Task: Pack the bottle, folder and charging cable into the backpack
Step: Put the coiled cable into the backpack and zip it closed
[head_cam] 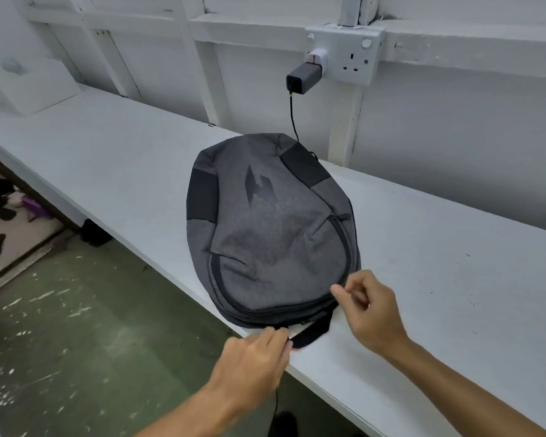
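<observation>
The white shelf (423, 279) is carrying the grey backpack (265, 222), lying flat with its zips looking closed; the charger (303, 76) is sitting in the wall socket (353, 55) with its charging cable (293, 115) running down behind the bag. No bottle or folder is showing. The opening step seems to be under way, so the next move is calling for a zip pulled round. The right hand (372, 313) is pinching at the bag's near edge; the left hand (252, 357) is pinching the black strap (312, 334).
</observation>
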`<state>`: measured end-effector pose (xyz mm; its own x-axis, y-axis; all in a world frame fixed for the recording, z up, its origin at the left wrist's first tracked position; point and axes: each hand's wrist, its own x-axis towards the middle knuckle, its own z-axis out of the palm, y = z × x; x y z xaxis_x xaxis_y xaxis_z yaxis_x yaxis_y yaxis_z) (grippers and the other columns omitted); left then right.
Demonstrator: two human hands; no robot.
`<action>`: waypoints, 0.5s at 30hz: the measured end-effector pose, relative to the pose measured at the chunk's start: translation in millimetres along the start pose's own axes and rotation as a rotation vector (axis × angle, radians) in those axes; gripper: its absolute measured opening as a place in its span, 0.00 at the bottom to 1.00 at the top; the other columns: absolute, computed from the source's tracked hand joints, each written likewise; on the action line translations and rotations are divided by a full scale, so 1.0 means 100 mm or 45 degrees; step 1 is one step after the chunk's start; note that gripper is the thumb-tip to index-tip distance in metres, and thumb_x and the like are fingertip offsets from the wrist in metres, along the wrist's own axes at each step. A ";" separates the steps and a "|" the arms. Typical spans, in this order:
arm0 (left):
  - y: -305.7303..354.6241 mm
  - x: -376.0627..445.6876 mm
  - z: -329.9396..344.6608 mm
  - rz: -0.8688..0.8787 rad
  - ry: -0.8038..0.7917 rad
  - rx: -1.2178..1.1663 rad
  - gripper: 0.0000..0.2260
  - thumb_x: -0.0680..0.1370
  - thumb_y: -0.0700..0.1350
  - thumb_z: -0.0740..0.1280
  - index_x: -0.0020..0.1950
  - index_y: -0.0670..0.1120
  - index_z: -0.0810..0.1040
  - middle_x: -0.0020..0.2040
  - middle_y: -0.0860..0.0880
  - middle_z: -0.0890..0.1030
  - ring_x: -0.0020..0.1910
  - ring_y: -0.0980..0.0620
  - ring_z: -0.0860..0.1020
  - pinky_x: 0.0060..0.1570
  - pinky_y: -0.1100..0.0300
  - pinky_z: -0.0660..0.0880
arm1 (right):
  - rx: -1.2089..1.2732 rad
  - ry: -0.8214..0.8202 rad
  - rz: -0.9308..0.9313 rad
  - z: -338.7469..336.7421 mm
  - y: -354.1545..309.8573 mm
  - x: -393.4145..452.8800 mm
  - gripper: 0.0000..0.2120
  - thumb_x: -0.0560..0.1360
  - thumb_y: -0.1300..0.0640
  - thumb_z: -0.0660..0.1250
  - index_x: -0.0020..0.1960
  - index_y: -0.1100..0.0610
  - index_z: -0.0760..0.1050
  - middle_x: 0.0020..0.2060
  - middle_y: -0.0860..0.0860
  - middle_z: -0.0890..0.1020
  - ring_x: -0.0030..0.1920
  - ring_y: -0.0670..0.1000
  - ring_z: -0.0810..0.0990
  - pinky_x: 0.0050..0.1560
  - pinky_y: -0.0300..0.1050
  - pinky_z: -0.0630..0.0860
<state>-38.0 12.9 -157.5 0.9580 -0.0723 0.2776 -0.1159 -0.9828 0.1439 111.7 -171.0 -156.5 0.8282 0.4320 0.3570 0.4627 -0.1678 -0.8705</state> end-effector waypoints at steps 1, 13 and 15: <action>-0.05 0.03 0.01 0.066 0.031 0.115 0.03 0.73 0.46 0.72 0.42 0.48 0.81 0.31 0.54 0.73 0.23 0.53 0.72 0.16 0.59 0.64 | -0.020 -0.072 0.003 0.03 0.06 -0.09 0.11 0.76 0.48 0.68 0.38 0.49 0.69 0.25 0.43 0.66 0.25 0.44 0.63 0.26 0.41 0.62; -0.05 0.26 0.03 0.405 0.050 0.510 0.16 0.77 0.35 0.54 0.48 0.43 0.82 0.35 0.49 0.75 0.25 0.51 0.70 0.22 0.59 0.64 | -0.972 0.017 -0.618 0.37 0.19 -0.34 0.07 0.74 0.54 0.71 0.48 0.57 0.80 0.36 0.51 0.77 0.25 0.48 0.68 0.19 0.38 0.66; -0.01 0.27 0.01 0.371 0.038 0.511 0.24 0.81 0.34 0.46 0.45 0.43 0.83 0.34 0.49 0.75 0.25 0.51 0.70 0.22 0.59 0.65 | -0.991 0.042 -0.641 0.35 0.17 -0.32 0.05 0.73 0.56 0.73 0.44 0.58 0.81 0.36 0.51 0.77 0.25 0.48 0.67 0.19 0.39 0.66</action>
<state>-11.5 11.3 -150.7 0.8921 -0.3550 0.2794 -0.2623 -0.9106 -0.3194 82.3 -157.0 -194.8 0.4751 0.5918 0.6512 0.8422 -0.5202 -0.1418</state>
